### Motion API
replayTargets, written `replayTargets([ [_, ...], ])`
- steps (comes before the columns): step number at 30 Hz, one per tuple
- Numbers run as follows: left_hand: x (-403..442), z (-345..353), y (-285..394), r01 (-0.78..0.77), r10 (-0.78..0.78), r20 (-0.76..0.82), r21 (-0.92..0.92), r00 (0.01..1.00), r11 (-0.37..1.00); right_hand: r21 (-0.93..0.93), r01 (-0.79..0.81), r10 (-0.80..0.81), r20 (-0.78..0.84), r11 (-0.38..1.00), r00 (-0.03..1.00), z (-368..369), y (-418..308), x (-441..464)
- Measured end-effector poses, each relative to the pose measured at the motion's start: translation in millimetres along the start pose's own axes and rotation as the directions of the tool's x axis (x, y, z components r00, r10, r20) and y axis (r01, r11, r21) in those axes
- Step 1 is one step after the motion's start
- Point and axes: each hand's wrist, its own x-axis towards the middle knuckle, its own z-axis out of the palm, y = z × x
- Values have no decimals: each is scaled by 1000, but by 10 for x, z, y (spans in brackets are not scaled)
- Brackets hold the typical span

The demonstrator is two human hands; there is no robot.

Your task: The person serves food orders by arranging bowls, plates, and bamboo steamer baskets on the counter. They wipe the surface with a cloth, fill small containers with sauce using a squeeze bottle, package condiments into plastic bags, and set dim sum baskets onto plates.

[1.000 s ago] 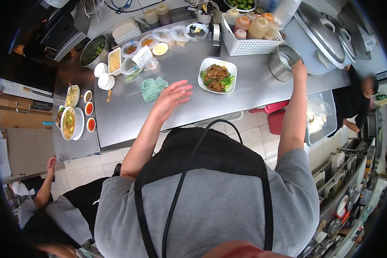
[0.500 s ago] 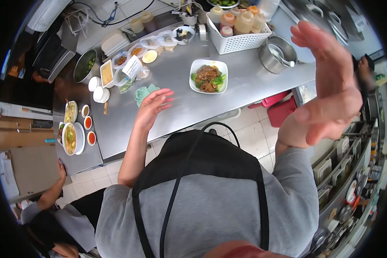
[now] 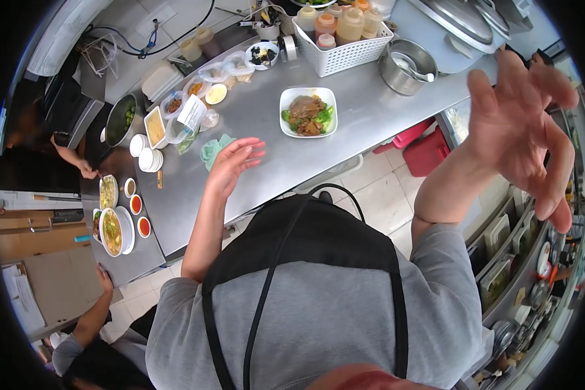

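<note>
My left hand (image 3: 235, 162) hovers over the front edge of the steel counter (image 3: 240, 110), fingers extended and holding nothing. Just behind it lies a crumpled green cloth (image 3: 213, 151). My right hand (image 3: 520, 123) is raised high on the right, close to the camera, with its fingers spread and nothing in it. Between the two hands, on the counter, stands a square white bowl (image 3: 309, 134) of brown sauced meat (image 3: 305, 110) with green broccoli. Neither hand touches the bowl.
A white basket (image 3: 344, 60) of squeeze bottles and a steel pot (image 3: 406, 68) stand at the back. Soup bowls (image 3: 112, 231), sauce cups (image 3: 136, 205) and stacked white dishes (image 3: 151, 160) fill the left side. Another person's hand (image 3: 88, 170) reaches toward a dish; a co-worker's hand (image 3: 104, 276) rests at the counter corner.
My right hand has turned and spread its fingers, moving to the right. My left hand stays nearly still. At the far left, another person's hand has come in beside the dishes. The view has shifted slightly.
</note>
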Motion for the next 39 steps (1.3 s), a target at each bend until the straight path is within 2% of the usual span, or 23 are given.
replayTargets([
  [1,11,0,3,3,-3,8,3,1000,1000,19,-1,0,15,1000,1000,33,41,65],
  [4,26,-28,-8,4,-4,21,2,1000,1000,115,126,-128,10,985,992,115,95,137],
  [7,38,-65,-28,7,-7,25,8,1000,1000,191,-20,13,38,981,999,157,77,182],
  [8,13,-85,-22,1,-1,28,3,1000,1000,250,-52,10,165,967,986,125,111,192],
  [10,76,-107,4,-38,39,36,-13,999,999,283,-97,2,319,954,948,14,148,233],
  [14,51,-170,-17,17,-17,-1,9,1000,1000,336,12,-32,55,942,998,67,215,78],
  [15,56,-173,-11,18,-18,2,11,1000,1000,319,0,19,-57,948,998,136,219,140],
  [18,76,-151,-20,18,-18,-4,15,1000,1000,235,-41,52,-43,971,998,141,176,288],
  [19,81,-152,-31,20,-20,4,18,1000,1000,316,-7,18,-32,949,999,205,158,347],
  [23,103,-171,-45,6,-6,1,9,1000,1000,403,-54,1,129,914,992,-71,86,269],
  [25,101,-182,-34,9,-9,3,2,1000,1000,446,20,-88,133,895,987,-73,196,240],
  [27,106,-181,-22,16,-16,-7,-4,1000,1000,462,97,-54,-107,882,993,26,218,224],
  [28,110,-184,-24,17,-17,-6,-2,1000,1000,460,100,-56,-108,882,993,87,189,254],
  [29,119,-188,-23,14,-14,-2,-3,1000,1000,417,46,8,-126,908,992,147,141,302],
  [32,93,-165,-29,18,-18,4,-4,1000,1000,363,-32,32,4,931,999,202,44,416],
  [33,111,-149,-1,7,-7,11,-6,1000,1000,367,-13,48,-86,930,995,282,-24,403],
  [37,86,-184,-20,-14,14,8,1,1000,1000,371,172,-100,-206,913,973,229,-160,318],
  [38,77,-195,-24,-50,50,15,0,999,999,374,243,-137,-288,895,948,215,-135,297],
  [39,74,-211,-29,-25,25,7,-6,1000,1000,351,257,-188,-219,901,958,153,-110,256],
])
